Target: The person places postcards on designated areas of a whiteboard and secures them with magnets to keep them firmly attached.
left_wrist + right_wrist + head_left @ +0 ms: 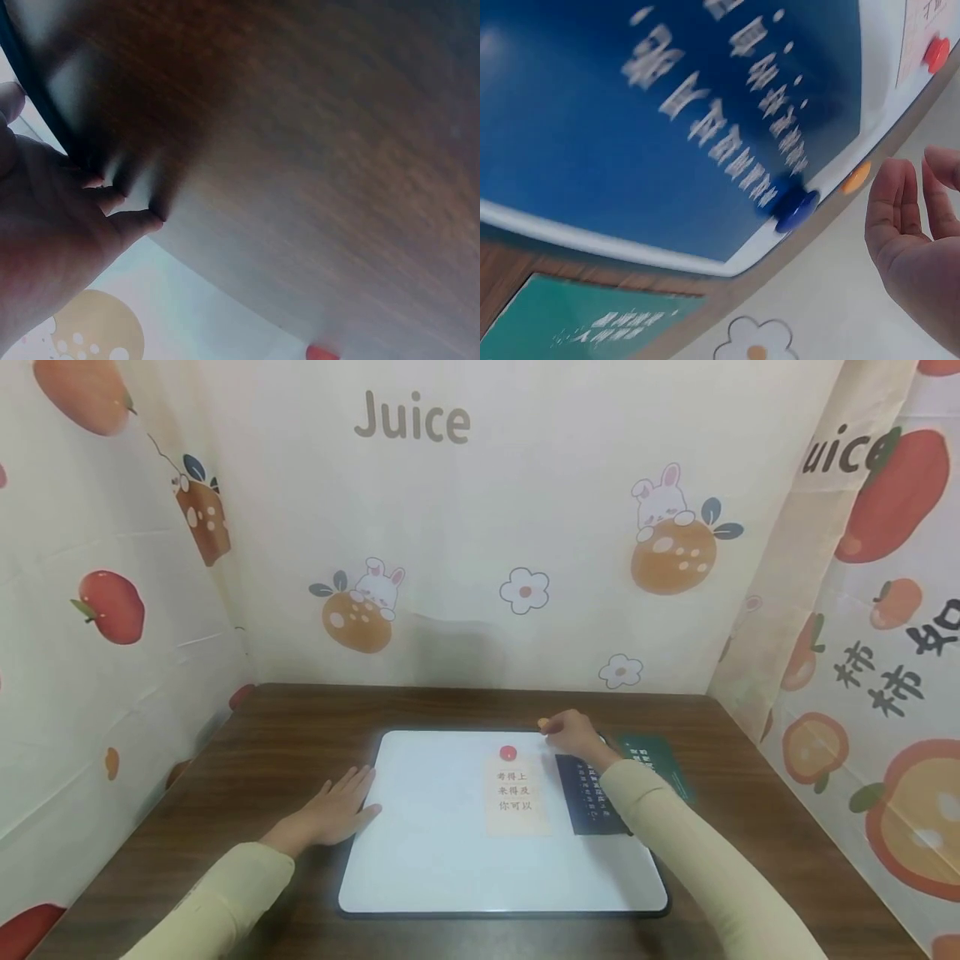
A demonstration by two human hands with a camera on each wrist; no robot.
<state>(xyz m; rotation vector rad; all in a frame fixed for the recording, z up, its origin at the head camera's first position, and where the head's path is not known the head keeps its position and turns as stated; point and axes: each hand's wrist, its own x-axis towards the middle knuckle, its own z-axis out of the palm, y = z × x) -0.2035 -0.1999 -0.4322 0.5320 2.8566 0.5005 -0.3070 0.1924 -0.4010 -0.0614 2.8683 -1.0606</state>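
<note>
While the whiteboard (420, 852) is lying flat on the brown wooden table (750, 860), its left edge is being touched by the left hand (333, 810), whose fingers are spread flat and straight, nothing being held. In the left wrist view the left hand's fingertips (139, 219) are being pressed onto the wood just beside the board's dark rim; that view is blurred.

Near the board's far edge, the right hand (573, 737) is being held with fingers loosely curled and relaxed. An orange magnet (543, 723) is being seen right at its fingertips in the head view; in the right wrist view the orange magnet (856, 178) is sitting on the board's rim, apart from the open palm (911, 247), so nothing is being gripped there.

A pale note (516, 795) with dark characters is being pinned to the board by a red magnet (508, 752). Just to its right a dark blue card (588, 797) is lying on the board, a blue magnet (795, 210) being seen on its corner from the wrist. A green card (660, 760) is lying on the table just beside the board's right side. Printed cloth (480, 527) with fruit and rabbits is hanging behind and at both sides.
</note>
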